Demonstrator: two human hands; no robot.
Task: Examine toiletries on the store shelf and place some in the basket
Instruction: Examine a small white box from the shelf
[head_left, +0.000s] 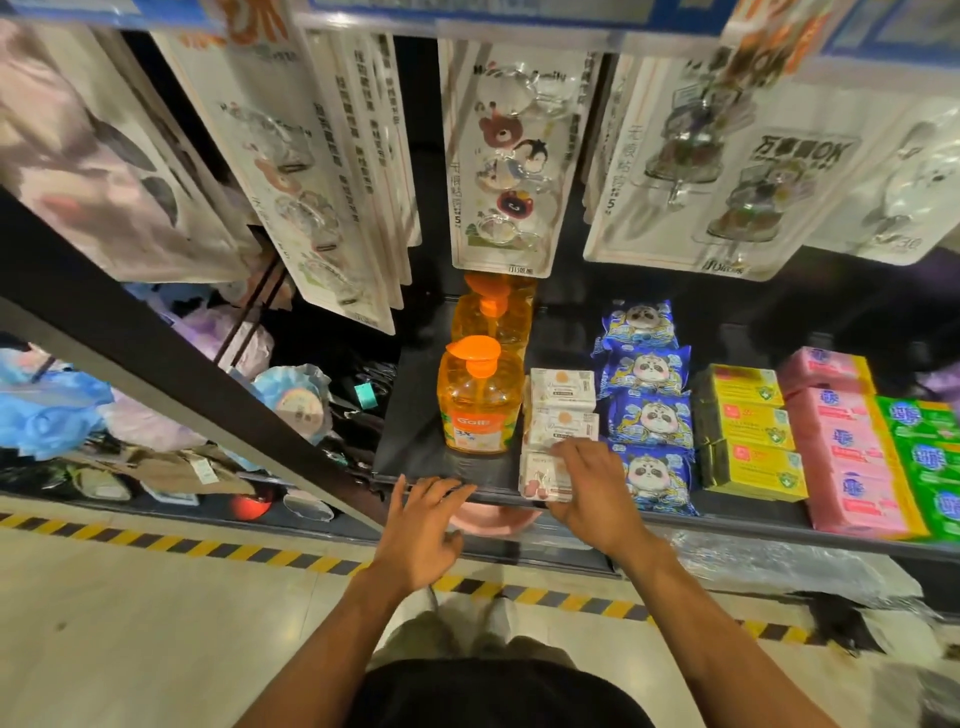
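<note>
Head view, right hand gripping soap box

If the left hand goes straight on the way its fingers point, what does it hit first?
Probably the front orange bottle. The left hand is open, fingertips at the shelf edge, aimed at it. Depth unclear: it may catch the edge first.

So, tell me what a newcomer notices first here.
The translucent orange pump bottle stands brightest, at the left of the black shelf. Right of it, the right hand grips the front small white cardboard box, beside a row of blue panda-printed packets. The left hand sits at the shelf edge.
</note>
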